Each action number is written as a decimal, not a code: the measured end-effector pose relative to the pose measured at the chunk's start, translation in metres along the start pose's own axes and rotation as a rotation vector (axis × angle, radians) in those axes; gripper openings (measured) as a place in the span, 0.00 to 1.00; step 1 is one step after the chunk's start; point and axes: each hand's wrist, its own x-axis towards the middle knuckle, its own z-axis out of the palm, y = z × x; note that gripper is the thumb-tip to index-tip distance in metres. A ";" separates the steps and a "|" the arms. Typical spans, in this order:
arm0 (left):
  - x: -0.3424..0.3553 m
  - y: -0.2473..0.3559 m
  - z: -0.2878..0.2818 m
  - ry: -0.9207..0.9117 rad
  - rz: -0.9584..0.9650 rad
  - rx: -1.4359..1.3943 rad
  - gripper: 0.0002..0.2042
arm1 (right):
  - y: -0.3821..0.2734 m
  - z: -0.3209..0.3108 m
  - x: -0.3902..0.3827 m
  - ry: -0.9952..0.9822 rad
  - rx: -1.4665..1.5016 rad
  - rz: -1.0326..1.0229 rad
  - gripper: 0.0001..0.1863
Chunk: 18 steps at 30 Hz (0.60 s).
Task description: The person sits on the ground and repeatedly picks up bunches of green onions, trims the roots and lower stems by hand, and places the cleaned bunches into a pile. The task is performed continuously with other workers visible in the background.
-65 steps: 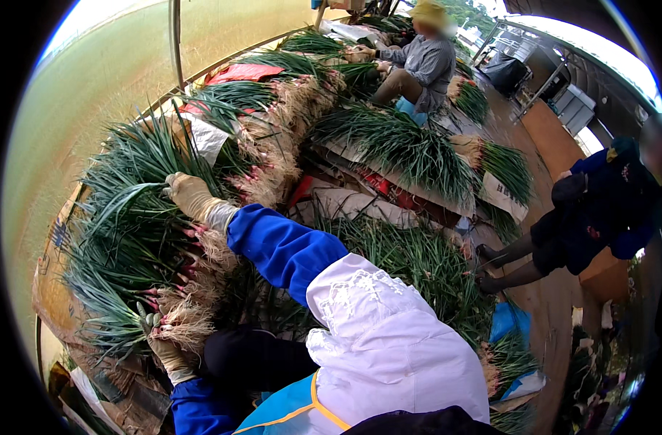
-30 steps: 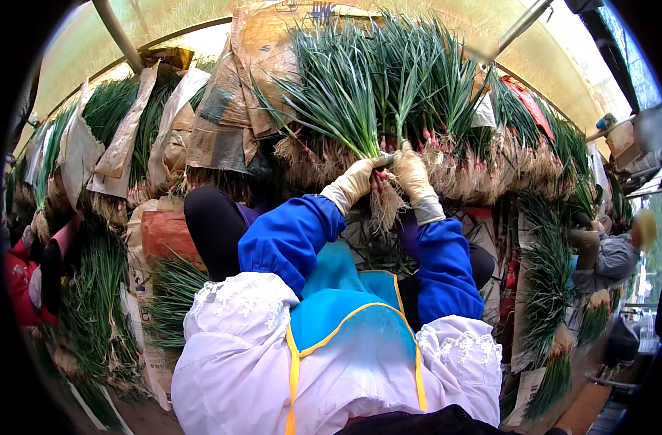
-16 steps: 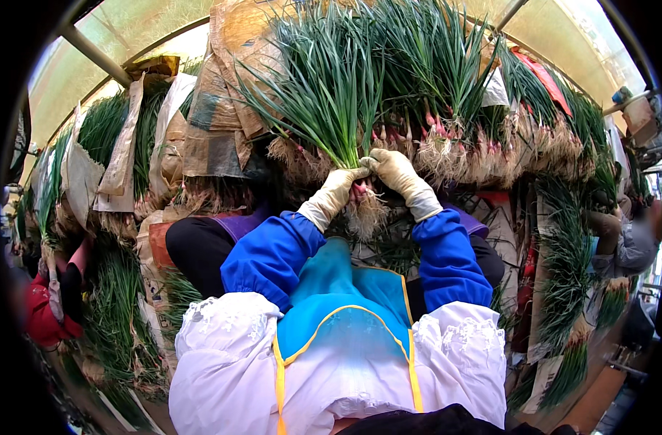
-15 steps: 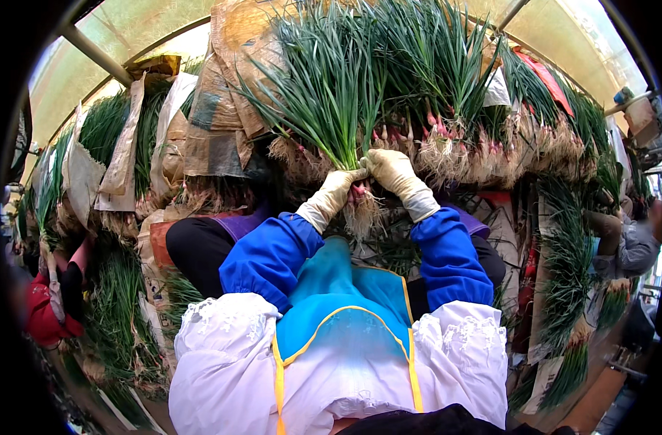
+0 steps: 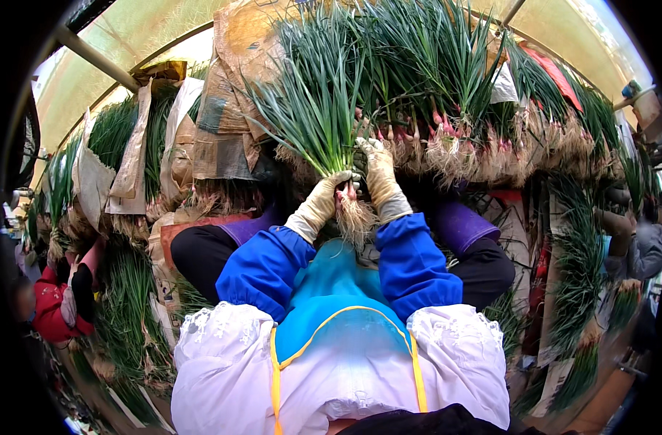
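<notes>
A bunch of spring onions (image 5: 324, 138) stands upright in my gloved left hand (image 5: 320, 203). The fingers wrap round its lower stems, just above the reddish bulbs. Its pale roots (image 5: 356, 221) hang down below the glove. Close to the right side of the bunch is my gloved right hand (image 5: 379, 174), pointing upward with its fingers bent together at the front of the heap. What those fingers hold, if anything, is hidden among stems and bulbs. Behind both hands lies a thick heap of spring onions (image 5: 432, 65), its bulbs and roots facing me.
Brown woven sacking (image 5: 233, 109) covers the heap to the left. More spring onions lie at the left (image 5: 131, 304) and right (image 5: 574, 261). Another person in red (image 5: 59, 308) is at the far left, and a person in grey (image 5: 644, 250) at the far right.
My right hand has shifted left and turned more upright beside the bunch. The left hand, still round the spring onions, has moved slightly left and lower.
</notes>
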 end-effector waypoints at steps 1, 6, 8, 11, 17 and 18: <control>-0.002 -0.002 -0.001 0.013 0.034 -0.079 0.07 | -0.004 0.012 -0.010 0.157 0.062 0.134 0.10; 0.005 -0.010 0.003 0.071 0.118 -0.107 0.05 | 0.034 -0.023 -0.001 -0.060 0.924 0.240 0.13; -0.003 -0.004 -0.003 0.036 0.041 -0.037 0.08 | 0.013 -0.052 0.008 -0.004 0.937 0.066 0.14; 0.000 -0.004 -0.001 -0.012 0.040 -0.066 0.10 | -0.010 -0.057 0.028 -0.155 0.472 0.209 0.21; -0.005 -0.012 0.012 0.151 0.119 -0.076 0.09 | 0.004 0.016 0.005 0.154 0.047 -0.080 0.12; -0.005 -0.011 0.006 0.129 0.112 -0.103 0.08 | 0.013 0.023 0.002 0.224 0.103 -0.199 0.10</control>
